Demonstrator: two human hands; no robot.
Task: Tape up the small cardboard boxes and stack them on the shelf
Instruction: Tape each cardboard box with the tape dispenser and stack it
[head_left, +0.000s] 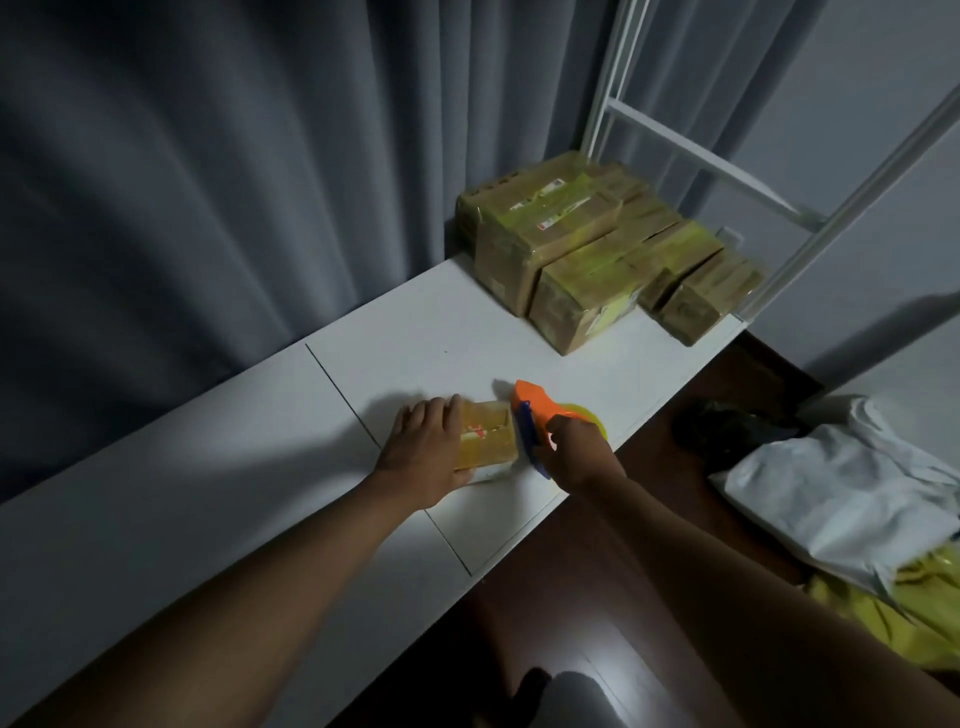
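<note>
Head view: I note my left hand lying flat on the small box near the shelf's edge to steady it; my right hand grips the tape dispenser against its right side. Taped boxes stack far right.

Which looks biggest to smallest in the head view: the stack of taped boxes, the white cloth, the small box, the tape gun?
1. Stack of taped boxes.
2. White cloth, cut off by the frame edge, so unsure against the stack.
3/4. Tape gun and small box: alike, both partly hidden by hands.
</note>
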